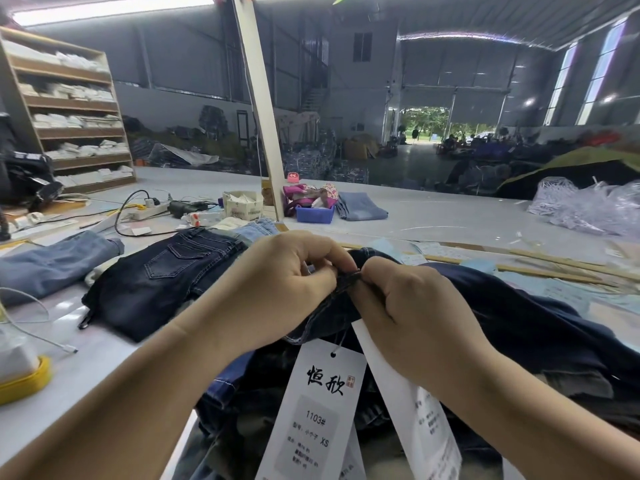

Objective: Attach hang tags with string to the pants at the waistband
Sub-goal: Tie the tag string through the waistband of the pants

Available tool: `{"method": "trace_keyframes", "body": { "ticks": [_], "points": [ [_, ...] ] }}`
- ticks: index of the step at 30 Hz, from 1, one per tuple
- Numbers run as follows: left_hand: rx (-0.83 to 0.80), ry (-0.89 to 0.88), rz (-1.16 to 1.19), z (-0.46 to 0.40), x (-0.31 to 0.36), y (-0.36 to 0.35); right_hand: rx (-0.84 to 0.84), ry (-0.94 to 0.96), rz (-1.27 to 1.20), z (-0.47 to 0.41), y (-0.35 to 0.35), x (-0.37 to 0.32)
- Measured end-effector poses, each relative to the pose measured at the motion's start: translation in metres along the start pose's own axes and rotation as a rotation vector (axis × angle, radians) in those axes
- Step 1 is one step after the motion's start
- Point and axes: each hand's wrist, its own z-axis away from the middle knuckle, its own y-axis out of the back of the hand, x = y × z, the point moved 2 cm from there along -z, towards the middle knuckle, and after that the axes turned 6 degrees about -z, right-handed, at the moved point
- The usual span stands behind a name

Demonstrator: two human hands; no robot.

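Denim pants [519, 327]: soft, limp; grip at stiffer waistband [341, 287]. L hand [277, 271] & R hand [412, 306] both pinch it. Hang tags [318, 407] dangle on thin string [341, 341].

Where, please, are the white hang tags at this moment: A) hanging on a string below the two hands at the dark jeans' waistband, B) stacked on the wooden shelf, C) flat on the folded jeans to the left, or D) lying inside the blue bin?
A: the white hang tags dangle on a string just under the left hand and right hand, which pinch the dark jeans' waistband.
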Motion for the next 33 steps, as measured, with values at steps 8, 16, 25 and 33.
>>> {"method": "trace_keyframes", "body": {
  "ticks": [8, 16, 25, 33],
  "points": [
    [-0.083, -0.02, -0.151, -0.006, 0.004, 0.006, 0.061, 0.065, 0.148, 0.006, 0.003, -0.008],
    [-0.213, 0.01, 0.052, -0.01, -0.016, -0.003, 0.057, 0.05, 0.117, 0.007, 0.0, -0.009],
    [-0.063, -0.06, 0.067, -0.006, -0.023, -0.013, -0.146, -0.009, 0.006, 0.004, -0.005, 0.001],
    [0.026, -0.156, -0.089, -0.003, -0.012, -0.011, -0.145, -0.061, -0.105, 0.003, -0.005, 0.003]
  ]
}}
